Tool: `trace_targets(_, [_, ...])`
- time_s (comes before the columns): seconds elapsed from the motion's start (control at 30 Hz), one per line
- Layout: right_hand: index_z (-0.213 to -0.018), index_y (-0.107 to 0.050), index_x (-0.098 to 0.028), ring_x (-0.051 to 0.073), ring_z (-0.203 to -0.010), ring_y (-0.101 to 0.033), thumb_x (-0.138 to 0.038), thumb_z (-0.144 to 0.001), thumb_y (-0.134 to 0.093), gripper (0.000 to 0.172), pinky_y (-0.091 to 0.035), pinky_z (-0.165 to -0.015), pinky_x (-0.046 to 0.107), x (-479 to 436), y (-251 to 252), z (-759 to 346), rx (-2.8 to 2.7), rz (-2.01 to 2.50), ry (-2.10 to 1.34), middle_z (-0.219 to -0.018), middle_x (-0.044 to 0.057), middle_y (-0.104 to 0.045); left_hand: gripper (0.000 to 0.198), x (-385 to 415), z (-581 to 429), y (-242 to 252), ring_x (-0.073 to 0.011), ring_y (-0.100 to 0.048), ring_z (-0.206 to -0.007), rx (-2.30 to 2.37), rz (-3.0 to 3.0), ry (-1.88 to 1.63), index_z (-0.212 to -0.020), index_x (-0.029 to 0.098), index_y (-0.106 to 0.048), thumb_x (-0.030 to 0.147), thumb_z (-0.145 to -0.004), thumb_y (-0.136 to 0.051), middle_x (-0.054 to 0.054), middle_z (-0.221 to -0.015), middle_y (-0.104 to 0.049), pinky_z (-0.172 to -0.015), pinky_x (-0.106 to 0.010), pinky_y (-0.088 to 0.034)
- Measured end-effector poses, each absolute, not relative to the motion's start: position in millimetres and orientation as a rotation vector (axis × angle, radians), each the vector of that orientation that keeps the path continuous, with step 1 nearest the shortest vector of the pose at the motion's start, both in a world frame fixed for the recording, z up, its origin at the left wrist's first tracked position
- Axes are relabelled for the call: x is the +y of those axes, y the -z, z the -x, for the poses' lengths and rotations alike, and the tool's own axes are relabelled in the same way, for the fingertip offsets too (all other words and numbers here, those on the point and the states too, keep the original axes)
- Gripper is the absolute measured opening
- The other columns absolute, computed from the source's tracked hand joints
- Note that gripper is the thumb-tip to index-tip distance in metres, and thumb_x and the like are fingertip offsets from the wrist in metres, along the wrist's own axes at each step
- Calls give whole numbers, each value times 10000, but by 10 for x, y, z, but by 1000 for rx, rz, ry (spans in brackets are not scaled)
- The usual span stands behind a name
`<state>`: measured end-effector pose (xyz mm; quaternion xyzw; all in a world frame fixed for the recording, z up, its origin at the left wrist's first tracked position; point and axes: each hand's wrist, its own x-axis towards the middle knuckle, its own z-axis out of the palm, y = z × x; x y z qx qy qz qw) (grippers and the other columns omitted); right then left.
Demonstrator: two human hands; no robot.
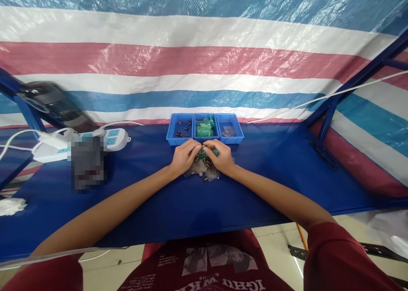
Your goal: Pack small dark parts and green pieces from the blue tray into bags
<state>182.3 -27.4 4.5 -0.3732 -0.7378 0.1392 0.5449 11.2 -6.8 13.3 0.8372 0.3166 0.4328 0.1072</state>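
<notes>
Centrally, the left hand is curled nearly closed, and a small, shiny part (long axis unresolved) is held, over the far edge of a pile of metal pieces and clear bags, between that hand's fingertips and those of the equally near, likewise curled right hand.

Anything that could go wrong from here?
1. Scatter: the loose pile of small parts lies right by the left hand and right hand, so a palm could knock pieces across the blue table.
2. Mix-ups: small dark pieces and green packets sit in adjoining trays just beyond the hands, so a dropped item might land in the wrong one.
</notes>
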Motion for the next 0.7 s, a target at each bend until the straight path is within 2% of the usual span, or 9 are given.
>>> trace_targets(0.2, [-984,-603,-182,154,-712,-576,-328,-913,-481,203,-497,-717,299,-287,-54,-1809,-1742,902,-333,-778,42,-611,214,-83,-109,-148,-131,-586,-792,936,-2449,-1293,-929,150,-603,268,-943,-425,-49,-848,-627,-735,-239,-446])
trace_targets(0.37, [-967,-600,-187,156,-719,-580,-322,-908,-493,183,-495,-715,296,-270,-33,-1807,-1729,896,-331,-791,45,-611,218,-84,-112,-148,-126,-586,-735,971,-2442,-1286,-962,162,-607,316,-928,-457,-48,-864,-644,-663,-229,-445])
trace_targets(0.5, [-935,-606,-188,147,-667,-550,-327,-899,-514,171,-485,-685,289,-264,-22,-1804,-1727,890,-322,-725,25,-579,211,-84,-109,-137,-115,-576,-683,997,-2447,-1295,-968,169,-609,316,-926,-465,-39,-850,-647,-627,-222,-440])
trace_targets(0.7, [-914,-633,-182,151,-665,-536,-296,-899,-525,158,-467,-668,292,-276,-60,-1802,-1767,838,-299,-687,21,-560,198,-100,-99,-133,-118,-605,-732,1000,-2431,-1346,-957,166,-613,299,-926,-469,-43,-873,-656,-698,-225,-477])
